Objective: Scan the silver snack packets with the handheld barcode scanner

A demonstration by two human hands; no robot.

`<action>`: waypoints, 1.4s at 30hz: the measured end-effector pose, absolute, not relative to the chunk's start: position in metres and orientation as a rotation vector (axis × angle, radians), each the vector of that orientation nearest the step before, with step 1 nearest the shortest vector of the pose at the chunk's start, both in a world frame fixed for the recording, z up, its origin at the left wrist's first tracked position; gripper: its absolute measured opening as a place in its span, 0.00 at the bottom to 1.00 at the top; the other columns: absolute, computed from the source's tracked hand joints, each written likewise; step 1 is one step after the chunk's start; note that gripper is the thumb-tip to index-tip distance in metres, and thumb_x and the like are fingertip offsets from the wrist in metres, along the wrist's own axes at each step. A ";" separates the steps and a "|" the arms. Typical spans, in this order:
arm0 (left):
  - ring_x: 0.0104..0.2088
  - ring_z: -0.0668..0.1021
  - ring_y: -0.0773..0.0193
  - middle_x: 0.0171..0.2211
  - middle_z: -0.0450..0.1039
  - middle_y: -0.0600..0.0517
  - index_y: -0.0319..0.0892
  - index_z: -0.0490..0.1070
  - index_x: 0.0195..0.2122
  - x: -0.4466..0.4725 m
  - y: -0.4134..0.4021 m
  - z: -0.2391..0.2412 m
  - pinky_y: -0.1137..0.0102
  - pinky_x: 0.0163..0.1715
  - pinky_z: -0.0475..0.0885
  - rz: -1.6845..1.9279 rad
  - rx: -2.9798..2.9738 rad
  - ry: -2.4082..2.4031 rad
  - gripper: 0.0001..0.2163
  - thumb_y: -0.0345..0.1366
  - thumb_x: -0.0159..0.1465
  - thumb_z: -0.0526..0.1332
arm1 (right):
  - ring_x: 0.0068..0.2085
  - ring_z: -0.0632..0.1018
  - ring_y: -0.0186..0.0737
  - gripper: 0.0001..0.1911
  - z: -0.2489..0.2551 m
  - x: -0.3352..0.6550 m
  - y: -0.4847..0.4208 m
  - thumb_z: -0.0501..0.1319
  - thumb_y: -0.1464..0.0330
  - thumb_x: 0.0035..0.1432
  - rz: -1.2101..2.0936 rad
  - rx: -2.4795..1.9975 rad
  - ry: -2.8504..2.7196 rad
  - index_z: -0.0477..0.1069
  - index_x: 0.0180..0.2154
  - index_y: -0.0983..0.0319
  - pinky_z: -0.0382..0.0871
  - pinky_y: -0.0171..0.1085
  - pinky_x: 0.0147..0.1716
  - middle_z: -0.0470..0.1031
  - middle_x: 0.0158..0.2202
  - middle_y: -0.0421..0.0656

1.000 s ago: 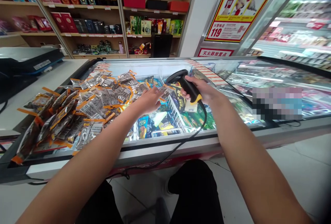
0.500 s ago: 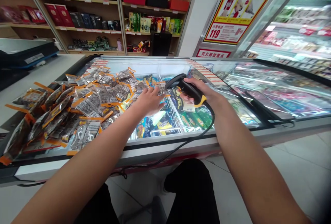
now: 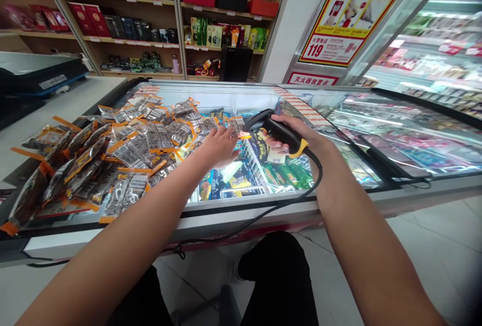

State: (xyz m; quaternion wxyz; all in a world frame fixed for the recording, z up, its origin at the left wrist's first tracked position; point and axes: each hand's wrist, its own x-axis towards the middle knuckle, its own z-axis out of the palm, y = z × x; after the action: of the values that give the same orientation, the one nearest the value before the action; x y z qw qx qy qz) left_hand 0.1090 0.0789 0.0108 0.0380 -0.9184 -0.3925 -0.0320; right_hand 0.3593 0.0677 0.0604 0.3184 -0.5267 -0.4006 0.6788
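the right hand (image 3: 308,136) grips a black-and-yellow plastic scanner (image 3: 280,134) near a small shiny orange-edged packet (image 3: 236,124), beside which the left hand (image 3: 221,147) has its fingers loosely open.

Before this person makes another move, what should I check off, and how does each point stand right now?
1. Scanner held in the right hand: ok.
2. Scanner's head beside the packet near the left hand's fingertips: ok.
3. Left hand touching that packet: cannot tell; its fingers hide the contact.
4. Cable free of tangles: not ok; it has a small loop lower down.
5. Heaped packets in neat rows: not ok; they overlap at all angles.
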 end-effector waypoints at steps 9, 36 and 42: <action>0.69 0.65 0.33 0.74 0.58 0.34 0.37 0.63 0.72 0.109 0.078 0.010 0.45 0.64 0.64 -0.073 -2.795 -1.204 0.27 0.46 0.77 0.50 | 0.18 0.64 0.37 0.20 0.060 0.368 0.070 0.67 0.50 0.61 1.625 -1.434 -0.996 0.74 0.36 0.60 0.56 0.36 0.14 0.66 0.19 0.41; 0.72 0.63 0.40 0.75 0.60 0.41 0.41 0.66 0.70 0.121 0.069 0.014 0.42 0.71 0.57 -0.156 -2.924 -0.975 0.25 0.44 0.78 0.48 | 0.38 0.84 0.50 0.23 0.040 0.334 0.077 0.60 0.43 0.64 1.475 -1.012 -1.134 0.73 0.39 0.56 0.81 0.45 0.39 0.83 0.38 0.49; 0.57 0.77 0.42 0.55 0.75 0.36 0.37 0.77 0.52 0.079 0.064 0.055 0.51 0.53 0.74 -0.148 -2.789 -1.426 0.16 0.37 0.70 0.54 | 0.48 0.85 0.50 0.18 0.022 0.326 0.088 0.60 0.49 0.69 1.527 -1.103 -1.110 0.74 0.40 0.56 0.79 0.46 0.52 0.84 0.39 0.49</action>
State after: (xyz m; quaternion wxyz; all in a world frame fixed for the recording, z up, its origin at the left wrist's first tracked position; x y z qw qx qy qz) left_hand 0.0792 0.0640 0.0546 0.0028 -0.8893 -0.4548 -0.0472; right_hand 0.3258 0.0884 0.0220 0.4596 -0.4482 -0.4508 0.6202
